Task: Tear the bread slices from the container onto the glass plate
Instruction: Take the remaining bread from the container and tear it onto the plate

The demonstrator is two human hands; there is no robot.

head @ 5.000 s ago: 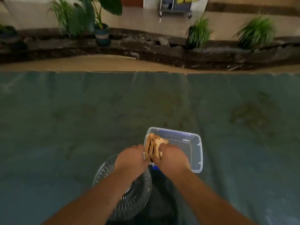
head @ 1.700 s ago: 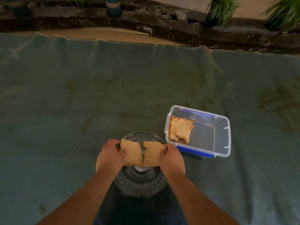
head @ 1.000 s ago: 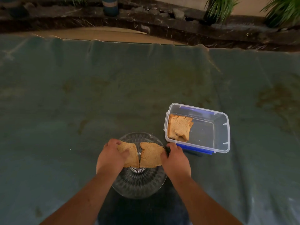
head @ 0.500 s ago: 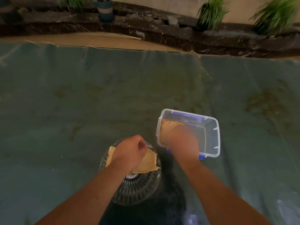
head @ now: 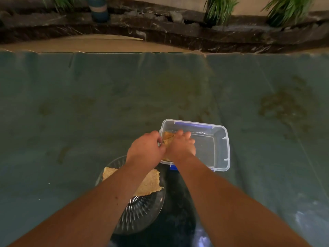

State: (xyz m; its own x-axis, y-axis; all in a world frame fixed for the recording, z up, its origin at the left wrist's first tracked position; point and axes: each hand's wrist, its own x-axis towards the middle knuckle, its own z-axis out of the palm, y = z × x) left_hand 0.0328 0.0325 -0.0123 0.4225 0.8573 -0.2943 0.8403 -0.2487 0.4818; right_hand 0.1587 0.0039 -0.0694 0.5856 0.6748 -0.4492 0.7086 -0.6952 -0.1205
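**Both hands at the container, torn bread on the plate**

Bread slices (head: 168,137): tan-brown, coarse crumb, darker crust edge. They stand against the left wall of the clear plastic container (head: 220,148), mostly hidden by the hands; only an upper corner and a sliver at the near edge show. How many slices remain cannot be told.

Torn bread pieces (head: 151,184): pale tan, grainy surface, ragged edges. They lie flat on the far half of the glass plate (head: 142,216), partly covered by the left forearm. One corner shows to the left of the arm, a bigger piece to the right.

Plate: clear cut glass with a radiating ribbed pattern, just near and left of the container, on a dark patch of the surface.

Container: rectangular, lidless, rounded corners, with blue clips at its far and near rims. Its right part is bare.

Right hand (head: 181,147): inside the container, palm down, fingers curled over the top of the slices. Grip appears closed on the bread, though the fingertips are hidden.

Left hand (head: 145,150): at the container's left rim, fingers bent, tips touching the bread's edge beside the right hand. Whether it pinches the slice or only touches it cannot be told.

Setting: stained blue-green cloth (head: 89,107) covers the table; potted plants (head: 219,8) along a dark stone ledge at the far side.

No brands, labels or legible writing in view.
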